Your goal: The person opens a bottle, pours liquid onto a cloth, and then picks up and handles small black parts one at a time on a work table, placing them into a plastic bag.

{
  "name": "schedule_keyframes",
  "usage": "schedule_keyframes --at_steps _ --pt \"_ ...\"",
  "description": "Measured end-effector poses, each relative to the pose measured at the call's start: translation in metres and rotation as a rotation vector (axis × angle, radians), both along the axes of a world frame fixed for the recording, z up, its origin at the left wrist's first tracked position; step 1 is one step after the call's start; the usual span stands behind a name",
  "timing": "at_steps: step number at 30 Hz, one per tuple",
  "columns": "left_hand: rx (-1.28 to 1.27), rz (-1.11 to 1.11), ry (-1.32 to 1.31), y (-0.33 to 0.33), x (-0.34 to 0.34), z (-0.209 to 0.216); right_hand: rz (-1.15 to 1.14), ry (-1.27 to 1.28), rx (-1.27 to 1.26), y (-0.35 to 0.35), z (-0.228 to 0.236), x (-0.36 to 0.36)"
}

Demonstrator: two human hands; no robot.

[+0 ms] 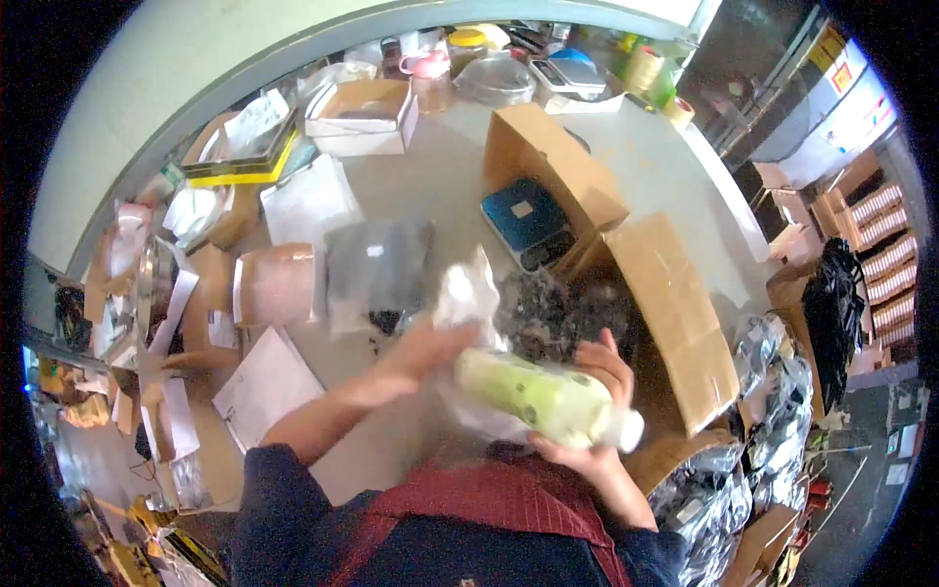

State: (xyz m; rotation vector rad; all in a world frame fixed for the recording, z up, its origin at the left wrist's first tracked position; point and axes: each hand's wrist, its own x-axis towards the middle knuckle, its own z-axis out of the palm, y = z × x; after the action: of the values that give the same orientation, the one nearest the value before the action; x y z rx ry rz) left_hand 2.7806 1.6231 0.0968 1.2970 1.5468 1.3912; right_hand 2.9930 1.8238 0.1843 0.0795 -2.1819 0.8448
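A pale green bottle (528, 391) with a white cap lies tilted in front of my body, its cap end to the right. My right hand (599, 377) is wrapped around the cap end, thumb below and fingers above. My left hand (440, 344), blurred, grips a crumpled clear plastic bag (469, 293) that rises above the fingers. More clear plastic hangs under the bottle's left end. Just beyond my hands stands an open cardboard box (675, 313) with crumpled dark plastic (553, 313) by its opening.
A blue digital scale (518, 215) sits against the box flap. To the left are a grey plastic pouch (377, 264), a wrapped pinkish package (276, 284) and white papers (269, 382). A white carton (362, 117) and a pink-lidded jar (428, 83) line the back. Silvery plastic bags (773, 391) heap at right.
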Motion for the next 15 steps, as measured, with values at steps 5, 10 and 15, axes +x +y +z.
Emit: schedule_keyframes --at_steps 5,10,15 --pt "0.108 0.605 -0.014 0.097 -0.107 0.074 -0.142 0.098 -0.179 0.044 0.000 -0.021" --pt "-0.558 0.582 0.505 0.167 -0.207 0.008 -0.022 -0.018 -0.201 0.076 -0.034 -0.050" --pt "-0.832 0.424 0.828 0.191 -0.238 -0.136 -0.015 -0.107 -0.188 0.090 -0.051 -0.081"
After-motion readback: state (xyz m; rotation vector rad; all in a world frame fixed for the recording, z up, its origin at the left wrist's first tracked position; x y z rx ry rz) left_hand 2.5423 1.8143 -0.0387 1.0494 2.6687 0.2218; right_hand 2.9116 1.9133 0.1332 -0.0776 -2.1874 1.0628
